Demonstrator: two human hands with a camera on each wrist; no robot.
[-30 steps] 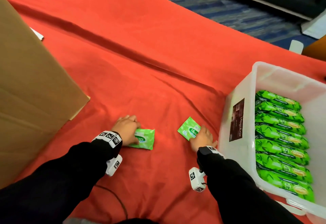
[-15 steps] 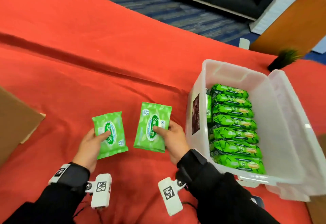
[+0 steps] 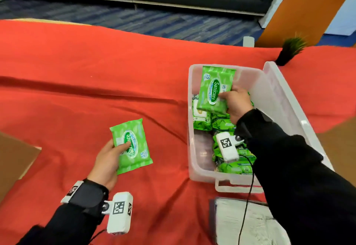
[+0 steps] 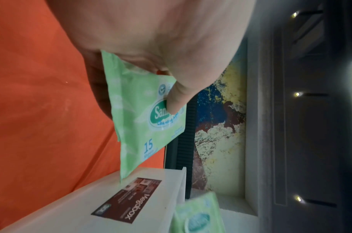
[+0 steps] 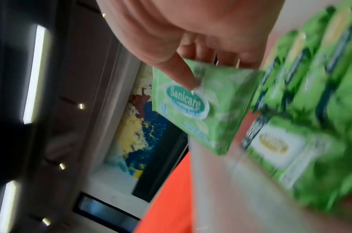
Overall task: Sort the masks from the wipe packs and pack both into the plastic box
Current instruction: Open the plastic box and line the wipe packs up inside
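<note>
My right hand (image 3: 236, 103) holds one light green wipe pack (image 3: 214, 90) over the far end of the plastic box (image 3: 269, 94), thumb across the printed front and fingers curled behind it, the pack standing nearly upright above the darker green packs (image 3: 234, 164) already lined up inside. My left hand (image 3: 107, 160) grips a second wipe pack (image 3: 133, 144) the same way, thumb pressed on the logo, held above the red cloth on the bench (image 3: 77, 94), well to the left of the box and apart from it. From my left wrist, that pack (image 4: 143, 119) hangs below my thumb (image 4: 179, 99) with the labelled box wall (image 4: 131, 201) beyond it. The right wrist view is blurred, but my thumb (image 5: 179, 72) shows on the pack (image 5: 203, 108).
</note>
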